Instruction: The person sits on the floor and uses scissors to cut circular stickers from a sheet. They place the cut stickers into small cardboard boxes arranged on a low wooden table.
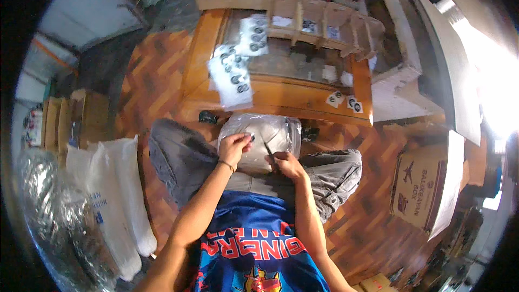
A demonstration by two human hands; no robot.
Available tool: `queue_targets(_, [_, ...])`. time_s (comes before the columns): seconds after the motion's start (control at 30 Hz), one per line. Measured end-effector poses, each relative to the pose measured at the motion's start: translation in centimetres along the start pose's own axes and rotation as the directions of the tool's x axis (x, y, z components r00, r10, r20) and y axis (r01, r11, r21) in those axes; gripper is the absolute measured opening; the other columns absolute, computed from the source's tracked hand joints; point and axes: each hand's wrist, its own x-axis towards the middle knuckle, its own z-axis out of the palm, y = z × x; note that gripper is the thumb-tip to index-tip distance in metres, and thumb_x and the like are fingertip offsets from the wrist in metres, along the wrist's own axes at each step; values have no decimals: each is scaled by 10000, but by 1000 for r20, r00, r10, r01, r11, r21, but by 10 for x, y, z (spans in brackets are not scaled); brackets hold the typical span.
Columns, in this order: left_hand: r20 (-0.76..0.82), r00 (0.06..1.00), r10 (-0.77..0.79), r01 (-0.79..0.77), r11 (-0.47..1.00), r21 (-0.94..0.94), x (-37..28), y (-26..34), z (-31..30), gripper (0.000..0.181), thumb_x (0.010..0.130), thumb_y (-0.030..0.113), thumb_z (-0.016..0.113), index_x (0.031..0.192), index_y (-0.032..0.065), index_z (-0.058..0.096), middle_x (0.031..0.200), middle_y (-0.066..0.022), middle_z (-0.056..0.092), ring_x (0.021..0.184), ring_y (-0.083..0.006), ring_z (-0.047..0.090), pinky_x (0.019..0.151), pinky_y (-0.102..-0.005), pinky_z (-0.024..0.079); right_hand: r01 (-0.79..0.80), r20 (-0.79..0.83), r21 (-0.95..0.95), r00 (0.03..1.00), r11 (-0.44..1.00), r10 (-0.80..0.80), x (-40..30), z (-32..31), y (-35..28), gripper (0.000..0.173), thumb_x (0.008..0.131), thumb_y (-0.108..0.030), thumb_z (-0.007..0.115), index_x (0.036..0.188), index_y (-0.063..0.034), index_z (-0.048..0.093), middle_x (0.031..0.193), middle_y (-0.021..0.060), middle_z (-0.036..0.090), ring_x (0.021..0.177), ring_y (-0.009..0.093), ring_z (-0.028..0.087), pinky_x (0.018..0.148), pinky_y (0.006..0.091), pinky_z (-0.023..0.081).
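My left hand (235, 148) pinches a small black round piece (252, 138) between thumb and fingertips. In my right hand (288, 165) is a slim dark tool (269, 151), its tip pointing up and left toward that piece; whether it is scissors or a blade I cannot tell. Both hands are over a container lined with clear plastic (292, 129), which sits between my crossed legs and holds pale contents. Just beyond, on the wooden table (284, 95), lie white sheets or packets with black round pieces (233, 81). Smaller white squares with similar dark rounds (354, 104) lie near its right corner.
Cardboard bins (312, 20) holding small packets line the table's far side. A printed cardboard box (417, 188) stands on the parquet floor to the right. White long sacks (109, 202) and clear plastic wrap (52, 194) lie at left, near upright cardboard boxes (87, 117).
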Motion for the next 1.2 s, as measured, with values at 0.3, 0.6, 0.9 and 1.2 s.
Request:
queue_targets(0.3, [-90,990,-104,62,923,-379,38,-22,0,180,886,61,781,1034,-4,700,932,-77,741,771,-170,722,709,-289,617,82,58,259,993,962,-100,2,-1,13,396,952,-382,668,808,-14,674,685,37,622,651,147,565,620,323,430])
queue_targets(0.6, [15,990,-137,129,887,-443,43,-27,-2,194,939,74,703,1094,-39,674,1081,-172,737,934,-285,750,823,-360,635,132,76,40,988,990,-134,2,1,19,378,953,-356,658,791,-15,685,657,49,621,642,151,571,618,336,439])
queue_targets(0.9, [48,980,-192,192,861,-471,37,-17,1,195,958,52,661,1111,-67,653,1106,-234,722,980,-319,742,877,-393,632,168,69,-45,984,985,-164,0,2,6,391,956,-343,647,749,-14,687,622,58,615,620,155,573,609,338,439])
queue_targets(1.2, [28,980,-198,186,853,-487,40,-21,2,195,929,65,710,1087,-48,688,1094,-200,728,975,-303,740,850,-374,637,161,67,-66,985,985,-157,2,3,9,440,953,-371,653,716,-1,670,613,63,629,586,148,570,583,345,443])
